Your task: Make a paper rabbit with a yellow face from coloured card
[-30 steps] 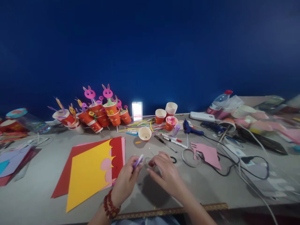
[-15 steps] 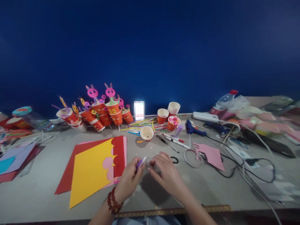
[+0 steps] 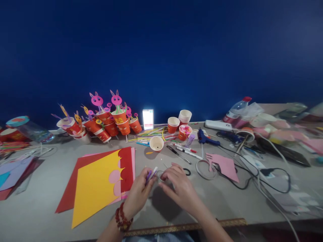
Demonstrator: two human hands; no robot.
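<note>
Holding purple piece (image 3: pixel 149 175) w/ L fingers (image 3: pixel 144 174), clear ring (image 3: pixel 159 174) w/ R fingers (image 3: pixel 171 173).

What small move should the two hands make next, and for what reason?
Perhaps ease the right hand, with the clear ring at its fingertips, slightly toward the left hand: the left already grips a purple-and-white piece, and the ring is close beside it, though whether they touch is hard to tell.

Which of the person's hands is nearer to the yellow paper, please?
Left. The left hand is a little to the right of the yellow paper; the right hand is farther off to the right, beyond the left hand.
</note>
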